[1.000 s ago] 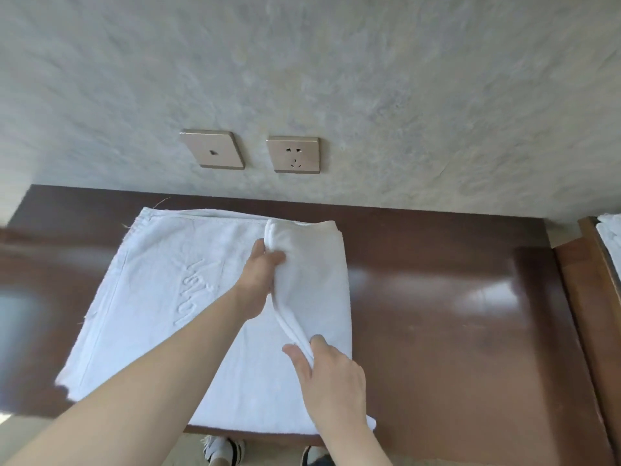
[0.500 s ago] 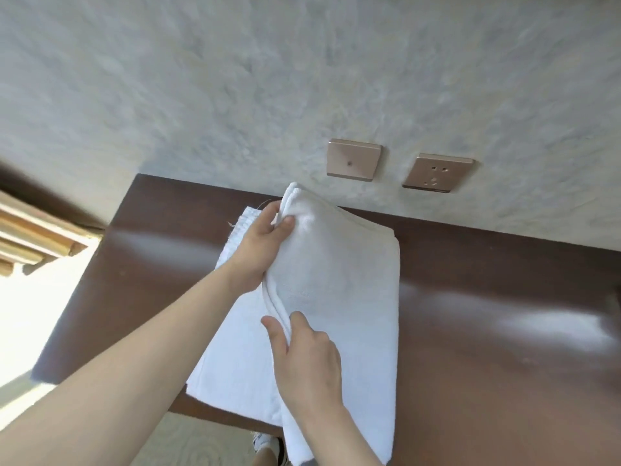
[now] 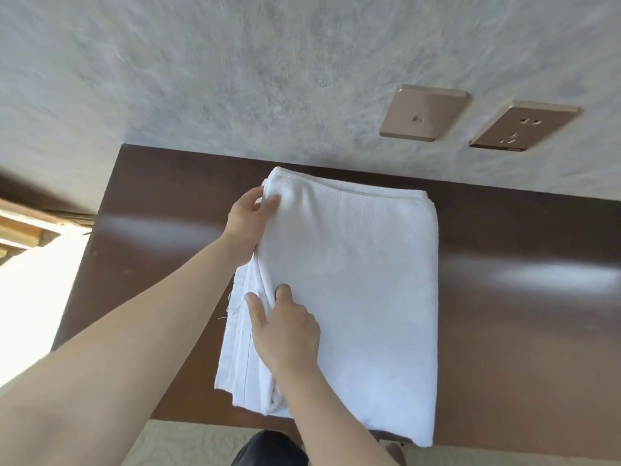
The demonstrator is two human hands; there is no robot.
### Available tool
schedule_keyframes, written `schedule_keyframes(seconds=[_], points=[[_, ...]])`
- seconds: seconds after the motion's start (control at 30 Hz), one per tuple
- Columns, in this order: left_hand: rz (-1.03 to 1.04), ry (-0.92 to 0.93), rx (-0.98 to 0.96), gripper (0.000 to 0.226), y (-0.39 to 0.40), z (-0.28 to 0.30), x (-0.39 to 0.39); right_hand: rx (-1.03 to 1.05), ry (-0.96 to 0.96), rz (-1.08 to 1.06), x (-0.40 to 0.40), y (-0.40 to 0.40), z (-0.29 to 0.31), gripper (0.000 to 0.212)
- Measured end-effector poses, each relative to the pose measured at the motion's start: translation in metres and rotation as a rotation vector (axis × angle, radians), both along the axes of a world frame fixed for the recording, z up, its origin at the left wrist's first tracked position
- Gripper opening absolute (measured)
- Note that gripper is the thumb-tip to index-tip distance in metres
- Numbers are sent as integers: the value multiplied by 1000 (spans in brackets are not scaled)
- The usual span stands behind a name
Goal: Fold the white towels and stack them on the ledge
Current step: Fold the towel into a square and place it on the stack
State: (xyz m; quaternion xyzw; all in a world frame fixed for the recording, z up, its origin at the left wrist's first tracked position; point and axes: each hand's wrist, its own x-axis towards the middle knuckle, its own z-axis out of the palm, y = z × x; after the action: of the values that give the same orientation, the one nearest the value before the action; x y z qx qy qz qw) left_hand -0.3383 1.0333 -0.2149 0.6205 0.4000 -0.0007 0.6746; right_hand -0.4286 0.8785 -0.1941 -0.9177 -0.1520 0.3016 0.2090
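At the desk's (image 3: 504,331) near edge, we note the right hand (image 3: 285,331) pinching a fold of the white towel (image 3: 363,290), towel folded, overhanging that edge, left hand (image 3: 247,220) pinching its far-left corner, two wall sockets (image 3: 423,112) beyond.

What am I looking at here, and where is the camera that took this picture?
There is no machine here: a person works with two bare hands. The camera sits on the person's head and looks forward and down, so the arms reach in from the bottom of the picture. On the dark brown wooden ledge lies a white towel, folded into layers, its near end hanging slightly over the front edge. The left hand pinches the towel's far left corner between thumb and fingers. The right hand grips the layered left edge nearer the person. On the grey wall behind are two bronze-coloured plates: a wall switch and a power socket.
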Motion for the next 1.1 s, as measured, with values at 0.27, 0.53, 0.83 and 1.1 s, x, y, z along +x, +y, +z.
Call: schedule_keyframes(seconds=[0.27, 0.53, 0.83, 1.1], points=[[53, 68, 84, 33, -12, 2, -47, 108, -46, 177, -5, -12, 3, 52], [-109, 176, 69, 35, -25, 8, -126, 340, 104, -90, 15, -47, 5, 15], [-282, 351, 502, 46, -79, 3, -194, 101, -393, 305, -13, -90, -1, 46], [-37, 303, 527, 34, -87, 5, -202, -112, -341, 434, -28, -120, -24, 65]])
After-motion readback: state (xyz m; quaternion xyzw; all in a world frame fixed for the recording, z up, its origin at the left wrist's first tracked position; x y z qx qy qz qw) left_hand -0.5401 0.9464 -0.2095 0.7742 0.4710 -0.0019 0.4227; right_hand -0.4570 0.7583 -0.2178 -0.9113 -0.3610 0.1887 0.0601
